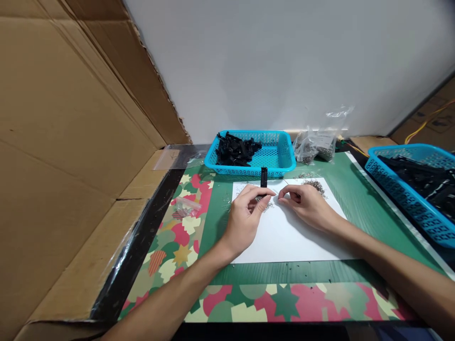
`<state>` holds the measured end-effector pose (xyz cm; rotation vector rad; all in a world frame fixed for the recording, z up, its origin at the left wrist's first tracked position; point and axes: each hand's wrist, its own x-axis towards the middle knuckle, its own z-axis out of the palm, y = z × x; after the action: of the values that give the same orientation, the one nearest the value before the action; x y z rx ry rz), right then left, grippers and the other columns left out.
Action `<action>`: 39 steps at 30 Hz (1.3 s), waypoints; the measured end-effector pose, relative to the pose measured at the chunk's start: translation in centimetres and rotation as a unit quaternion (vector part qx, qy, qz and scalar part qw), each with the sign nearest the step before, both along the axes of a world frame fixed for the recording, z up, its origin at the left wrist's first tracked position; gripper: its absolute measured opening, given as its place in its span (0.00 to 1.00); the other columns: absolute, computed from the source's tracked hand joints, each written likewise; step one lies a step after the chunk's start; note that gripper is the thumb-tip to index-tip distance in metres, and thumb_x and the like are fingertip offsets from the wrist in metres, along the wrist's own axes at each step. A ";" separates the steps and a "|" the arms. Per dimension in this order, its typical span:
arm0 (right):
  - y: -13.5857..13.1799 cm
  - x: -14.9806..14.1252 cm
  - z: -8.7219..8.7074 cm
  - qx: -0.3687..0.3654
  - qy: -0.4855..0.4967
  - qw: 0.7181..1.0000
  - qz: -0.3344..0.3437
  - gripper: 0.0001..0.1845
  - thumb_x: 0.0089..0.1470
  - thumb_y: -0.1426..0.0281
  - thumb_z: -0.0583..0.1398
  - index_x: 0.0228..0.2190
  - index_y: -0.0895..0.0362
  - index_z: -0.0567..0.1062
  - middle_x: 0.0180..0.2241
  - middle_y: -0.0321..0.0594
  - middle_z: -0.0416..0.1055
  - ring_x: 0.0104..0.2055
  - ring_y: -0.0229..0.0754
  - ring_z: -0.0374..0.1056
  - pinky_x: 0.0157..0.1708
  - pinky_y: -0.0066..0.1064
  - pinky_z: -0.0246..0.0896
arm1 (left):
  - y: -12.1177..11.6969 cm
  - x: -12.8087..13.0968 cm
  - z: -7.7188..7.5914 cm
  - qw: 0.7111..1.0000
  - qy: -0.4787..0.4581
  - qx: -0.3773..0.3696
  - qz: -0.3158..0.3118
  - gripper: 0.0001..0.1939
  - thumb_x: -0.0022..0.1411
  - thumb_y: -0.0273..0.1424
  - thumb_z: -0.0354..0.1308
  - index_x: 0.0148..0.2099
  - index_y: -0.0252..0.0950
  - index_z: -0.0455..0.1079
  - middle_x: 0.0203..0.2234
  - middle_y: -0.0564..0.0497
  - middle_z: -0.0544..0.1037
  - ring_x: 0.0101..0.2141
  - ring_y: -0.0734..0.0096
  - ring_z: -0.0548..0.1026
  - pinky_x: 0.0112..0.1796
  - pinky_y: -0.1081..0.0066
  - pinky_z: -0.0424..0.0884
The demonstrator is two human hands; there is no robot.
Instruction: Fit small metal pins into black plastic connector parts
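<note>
My left hand is closed around a slim black plastic part, which sticks up beyond the index finger; its lower end is mostly hidden by the fingers. Close by on the right, my right hand is pinched, thumb against curled fingers. A thin line shows near its fingertips, too fine to name. Both hands are over a white sheet of paper. Small metal pieces lie scattered under my left hand, and a heap of similar metal pieces sits behind my right hand.
A blue basket with black plastic parts stands at the back. Another blue basket of black parts is at right. Clear bags lean at the wall. A small plastic bag lies left. Cardboard walls the left side.
</note>
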<state>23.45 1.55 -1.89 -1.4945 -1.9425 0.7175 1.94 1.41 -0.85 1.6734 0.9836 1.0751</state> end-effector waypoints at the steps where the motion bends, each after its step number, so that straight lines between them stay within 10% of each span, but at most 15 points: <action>1: 0.0 0.0 0.0 -0.002 -0.002 1.000 0.003 0.13 0.64 0.63 0.61 0.35 0.57 0.83 0.21 0.32 0.63 0.24 0.38 0.55 0.28 0.32 0.44 | 0.0 0.0 0.0 1.000 -0.006 -0.003 0.001 0.10 0.75 0.36 0.61 0.48 0.38 0.81 0.42 0.48 0.77 0.35 0.71 0.74 0.29 0.75 0.66; 21: -0.4 -1.3 -0.8 0.022 -0.083 0.996 -0.001 0.11 0.69 0.65 0.57 0.42 0.54 0.79 0.28 0.37 0.76 0.28 0.41 0.65 0.30 0.31 0.47 | -0.3 0.3 -0.4 0.999 -0.022 -0.045 -0.006 0.11 0.74 0.37 0.61 0.49 0.39 0.81 0.44 0.47 0.79 0.32 0.72 0.75 0.26 0.76 0.65; 39: 0.4 -2.5 -0.8 0.058 -0.025 0.998 -0.007 0.10 0.69 0.66 0.57 0.41 0.55 0.78 0.26 0.36 0.73 0.27 0.41 0.65 0.29 0.30 0.48 | 0.5 -0.2 -0.2 0.996 -0.050 -0.046 0.053 0.13 0.73 0.42 0.62 0.47 0.38 0.78 0.21 0.58 0.66 0.20 0.77 0.57 0.22 0.73 0.51</action>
<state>20.91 1.94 -2.72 -1.4668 -1.9745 0.5563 1.78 1.90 -1.08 1.4920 1.0507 1.1546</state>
